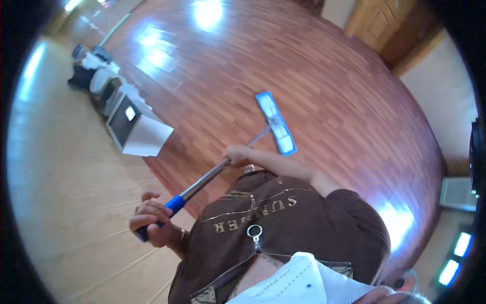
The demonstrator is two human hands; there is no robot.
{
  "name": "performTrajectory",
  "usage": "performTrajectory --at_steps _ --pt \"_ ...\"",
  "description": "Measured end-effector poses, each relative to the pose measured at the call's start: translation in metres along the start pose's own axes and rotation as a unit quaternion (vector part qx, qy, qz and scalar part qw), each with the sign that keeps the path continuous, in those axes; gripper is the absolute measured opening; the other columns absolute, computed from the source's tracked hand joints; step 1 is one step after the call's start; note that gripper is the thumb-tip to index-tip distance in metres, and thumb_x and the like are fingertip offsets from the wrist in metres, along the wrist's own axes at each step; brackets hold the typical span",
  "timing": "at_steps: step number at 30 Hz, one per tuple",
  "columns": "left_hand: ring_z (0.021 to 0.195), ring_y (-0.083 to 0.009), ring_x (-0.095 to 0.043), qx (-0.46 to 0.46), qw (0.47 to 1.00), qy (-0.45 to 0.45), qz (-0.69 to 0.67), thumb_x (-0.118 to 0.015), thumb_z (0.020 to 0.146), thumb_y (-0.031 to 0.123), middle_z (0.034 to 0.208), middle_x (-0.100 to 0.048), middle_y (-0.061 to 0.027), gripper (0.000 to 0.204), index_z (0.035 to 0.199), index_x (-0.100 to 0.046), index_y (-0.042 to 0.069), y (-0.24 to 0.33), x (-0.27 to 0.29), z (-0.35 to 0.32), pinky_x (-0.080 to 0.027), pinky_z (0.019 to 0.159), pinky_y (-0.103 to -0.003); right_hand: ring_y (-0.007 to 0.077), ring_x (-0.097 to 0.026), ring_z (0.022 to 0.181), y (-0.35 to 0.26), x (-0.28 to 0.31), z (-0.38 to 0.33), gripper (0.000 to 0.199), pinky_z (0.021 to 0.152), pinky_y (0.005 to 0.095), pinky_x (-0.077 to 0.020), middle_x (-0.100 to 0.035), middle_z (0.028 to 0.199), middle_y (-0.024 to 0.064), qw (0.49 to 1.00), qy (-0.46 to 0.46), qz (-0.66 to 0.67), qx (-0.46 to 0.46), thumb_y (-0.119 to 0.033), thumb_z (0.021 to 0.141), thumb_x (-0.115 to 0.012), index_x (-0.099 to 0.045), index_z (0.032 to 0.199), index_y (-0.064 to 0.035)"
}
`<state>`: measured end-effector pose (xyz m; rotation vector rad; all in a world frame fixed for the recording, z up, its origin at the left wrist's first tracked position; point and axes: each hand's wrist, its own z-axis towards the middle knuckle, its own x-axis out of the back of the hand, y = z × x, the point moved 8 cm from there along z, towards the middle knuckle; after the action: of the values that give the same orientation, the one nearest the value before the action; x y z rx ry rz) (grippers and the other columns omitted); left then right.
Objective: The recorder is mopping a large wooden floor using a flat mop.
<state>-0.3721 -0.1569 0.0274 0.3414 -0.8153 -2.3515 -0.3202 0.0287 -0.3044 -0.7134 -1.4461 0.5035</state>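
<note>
A flat mop is in both my hands, its long metal pole (205,180) running slantwise across the front of my body. My left hand (153,219) wraps round the blue grip (175,204) at the pole's top end. Farther down, my right hand (237,155) is closed round the pole, with the bare forearm reaching across from the right. The rectangular mop head (276,123), blue-edged with a white and grey top, lies on the wood-look floor (334,109) ahead of me.
Along the beige wall (76,192) at left stands a white box-shaped unit (148,136) with a dark panel. Several blurred items (96,76) sit beyond it. A wooden door (377,23) is at the far right, beside a pale wall (438,83). Bright light reflects off the floor.
</note>
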Motion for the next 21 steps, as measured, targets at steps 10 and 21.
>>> performTrajectory --at_steps 10,21 --pt "0.051 -0.0189 -0.053 0.050 0.955 -0.210 -0.204 -0.060 0.085 0.024 0.057 -0.050 -0.0039 0.019 0.079 -0.050 0.009 -0.095 -0.041 0.047 -0.040 0.080 -0.048 0.0376 -0.061 0.074 0.053 0.048 -0.053 0.010 0.064 0.0487 -0.0480 -0.064 0.075 0.0140 0.968 0.148 0.021 -0.201 -0.022 0.067 -0.062 -0.063 0.068 -0.0126" --pt "0.065 -0.0194 -0.059 0.096 0.738 -0.516 -0.424 -0.062 0.084 0.027 0.067 -0.057 -0.0045 0.018 0.080 -0.054 0.011 -0.149 -0.230 0.040 -0.040 0.088 -0.050 0.0356 -0.062 0.075 0.095 0.052 -0.248 0.008 0.065 0.0467 -0.0498 -0.063 0.071 0.0122 0.801 0.379 0.026 -0.462 -0.016 0.060 -0.063 -0.062 0.068 -0.0134"
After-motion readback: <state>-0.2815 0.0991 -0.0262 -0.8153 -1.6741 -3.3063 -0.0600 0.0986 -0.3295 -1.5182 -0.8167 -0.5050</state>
